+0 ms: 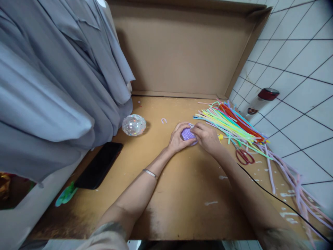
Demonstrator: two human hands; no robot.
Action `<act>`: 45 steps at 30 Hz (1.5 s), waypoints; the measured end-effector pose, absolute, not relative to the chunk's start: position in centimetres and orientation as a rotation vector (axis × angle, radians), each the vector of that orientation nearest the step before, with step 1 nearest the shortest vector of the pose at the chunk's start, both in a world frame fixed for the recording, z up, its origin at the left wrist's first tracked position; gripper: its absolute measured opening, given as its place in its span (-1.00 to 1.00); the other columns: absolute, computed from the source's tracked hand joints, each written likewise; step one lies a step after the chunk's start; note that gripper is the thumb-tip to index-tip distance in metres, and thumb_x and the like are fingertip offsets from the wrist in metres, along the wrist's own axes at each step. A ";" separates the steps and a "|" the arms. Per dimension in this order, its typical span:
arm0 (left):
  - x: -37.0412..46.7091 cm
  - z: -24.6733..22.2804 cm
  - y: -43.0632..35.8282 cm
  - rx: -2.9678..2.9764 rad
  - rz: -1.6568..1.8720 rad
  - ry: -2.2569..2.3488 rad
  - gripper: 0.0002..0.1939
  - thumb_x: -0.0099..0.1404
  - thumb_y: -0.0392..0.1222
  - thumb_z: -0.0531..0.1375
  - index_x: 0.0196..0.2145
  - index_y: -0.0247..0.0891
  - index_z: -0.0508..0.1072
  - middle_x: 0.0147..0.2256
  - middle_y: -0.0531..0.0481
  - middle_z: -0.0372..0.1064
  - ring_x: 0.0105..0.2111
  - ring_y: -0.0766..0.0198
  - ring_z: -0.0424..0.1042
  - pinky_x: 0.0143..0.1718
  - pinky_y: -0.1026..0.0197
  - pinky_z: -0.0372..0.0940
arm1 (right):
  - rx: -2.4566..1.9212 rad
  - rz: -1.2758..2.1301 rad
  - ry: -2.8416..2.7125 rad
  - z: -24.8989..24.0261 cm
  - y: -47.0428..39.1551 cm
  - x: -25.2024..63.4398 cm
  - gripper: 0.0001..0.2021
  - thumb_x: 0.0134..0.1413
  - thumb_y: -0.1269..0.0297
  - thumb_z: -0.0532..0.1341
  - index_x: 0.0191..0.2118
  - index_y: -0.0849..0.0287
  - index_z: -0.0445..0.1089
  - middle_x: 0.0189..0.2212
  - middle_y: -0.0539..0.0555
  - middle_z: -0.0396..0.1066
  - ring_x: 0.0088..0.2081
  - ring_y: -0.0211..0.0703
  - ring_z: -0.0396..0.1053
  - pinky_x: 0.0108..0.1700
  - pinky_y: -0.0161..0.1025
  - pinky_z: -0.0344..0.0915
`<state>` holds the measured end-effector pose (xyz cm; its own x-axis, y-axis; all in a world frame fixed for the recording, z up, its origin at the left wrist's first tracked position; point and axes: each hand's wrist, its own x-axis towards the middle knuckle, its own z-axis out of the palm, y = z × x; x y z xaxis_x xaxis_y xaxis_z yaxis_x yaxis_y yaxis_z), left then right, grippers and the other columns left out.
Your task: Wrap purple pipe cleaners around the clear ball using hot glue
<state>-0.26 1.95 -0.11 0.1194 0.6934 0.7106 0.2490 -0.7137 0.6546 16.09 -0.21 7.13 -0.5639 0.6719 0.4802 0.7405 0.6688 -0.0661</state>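
Note:
A small purple piece of coiled pipe cleaner [187, 134] is held just above the wooden table, between both hands. My left hand [179, 137] curls round its left side, thumb below and fingers above. With fingertips pinched together, my right hand [206, 136] touches its right edge; what exactly those fingertips grip is hidden. Beyond my left hand lies a small pale pink curved piece [163, 121]. Close to my right hand is a small yellow object [220, 137], partly covered.
Many coloured pipe cleaners [229, 119] lie at the right, with red-handled scissors [244, 157], a black cable [273, 196] and a red-capped bottle [260, 102]. At left are a faceted clear ball [134, 125], a black phone [100, 166] and grey cloth [65, 69]. Cardboard [179, 48] stands behind.

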 end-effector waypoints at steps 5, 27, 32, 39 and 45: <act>-0.3 -0.2 2.0 2.028 1.622 0.891 -0.47 0.05 0.09 0.36 -0.08 -0.18 0.38 0.04 -0.20 0.32 0.11 0.03 0.32 0.15 -0.12 0.19 | -1.094 -0.221 -2.421 7.1 -0.1 16.1 -0.70 0.27 0.37 -0.01 -0.22 0.16 0.49 -0.28 0.15 0.43 -0.26 -0.11 0.32 -0.27 -0.24 0.17; -0.1 0.2 1.8 2.075 1.592 0.909 -0.40 -0.03 0.03 0.41 -0.07 -0.20 0.33 0.04 -0.20 0.32 0.09 0.03 0.33 0.14 -0.10 0.22 | -1.073 -0.201 -2.418 7.0 0.0 16.2 -0.71 0.27 0.40 0.00 -0.21 0.21 0.49 -0.29 0.17 0.40 -0.25 -0.13 0.32 -0.24 -0.26 0.17; -0.1 0.1 1.8 2.105 1.605 0.905 -0.42 -0.01 0.01 0.40 -0.07 -0.20 0.35 0.04 -0.19 0.31 0.09 0.04 0.32 0.13 -0.09 0.23 | -1.067 -0.174 -2.407 7.1 -0.1 16.2 -0.72 0.26 0.40 0.01 -0.22 0.19 0.50 -0.30 0.16 0.40 -0.25 -0.13 0.32 -0.23 -0.25 0.19; -0.3 0.2 1.8 2.102 1.596 0.907 -0.44 -0.01 0.00 0.40 -0.09 -0.20 0.36 0.04 -0.19 0.31 0.09 0.04 0.33 0.13 -0.09 0.23 | -1.035 -0.018 -2.311 7.2 0.0 16.1 -0.74 0.21 0.40 0.04 -0.24 0.18 0.50 -0.30 0.16 0.44 -0.24 -0.10 0.37 -0.20 -0.20 0.25; -0.7 0.3 1.8 2.098 1.562 0.883 -0.44 -0.02 -0.01 0.41 -0.10 -0.21 0.36 0.06 -0.20 0.29 0.10 0.03 0.32 0.13 -0.10 0.22 | -1.056 0.195 -1.970 6.9 0.7 16.4 -0.78 0.19 0.29 0.08 -0.24 0.16 0.49 -0.29 0.15 0.47 -0.23 -0.07 0.41 -0.15 -0.13 0.32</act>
<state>-0.69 1.80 0.35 0.1852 0.6792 0.7102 0.2581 -0.7310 0.6317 16.44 0.67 6.95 -0.2635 0.7388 0.6203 0.6026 0.6282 -0.4922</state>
